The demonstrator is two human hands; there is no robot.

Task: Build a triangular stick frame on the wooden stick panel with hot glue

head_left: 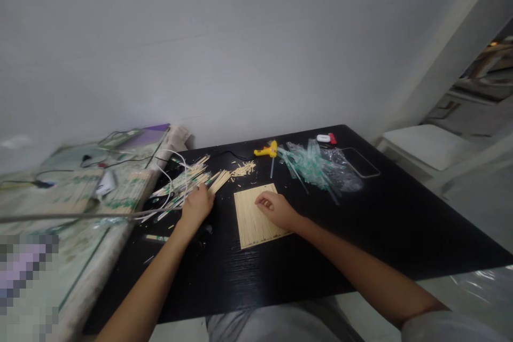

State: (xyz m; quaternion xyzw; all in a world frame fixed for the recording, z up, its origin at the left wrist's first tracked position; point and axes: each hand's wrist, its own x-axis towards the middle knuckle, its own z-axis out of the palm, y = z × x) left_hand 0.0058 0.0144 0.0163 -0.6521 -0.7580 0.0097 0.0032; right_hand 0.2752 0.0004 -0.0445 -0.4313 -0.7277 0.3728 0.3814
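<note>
At the pile of wrapped wooden chopsticks point(182, 184), my left hand point(197, 204) is closed around a loose bunch of bare chopsticks point(219, 181), whose ends fan out past the fingers. A flat square panel of chopsticks point(250, 219) laid side by side sits on the black table. Over its right half, my right hand point(278, 210) has its fingers curled in, with nothing visible between them. Whether that hand touches the panel I cannot tell. Short cut stick pieces point(243, 169) lie heaped just beyond the panel.
A yellow glue gun point(266, 149) lies at the back of the black table point(360, 235). Right of it are crumpled plastic wrappers point(310, 165), a phone-shaped clear case point(363, 163) and a white case point(323, 138). White cable point(185, 171) crosses the left side. More packed chopsticks point(128, 189) lie left.
</note>
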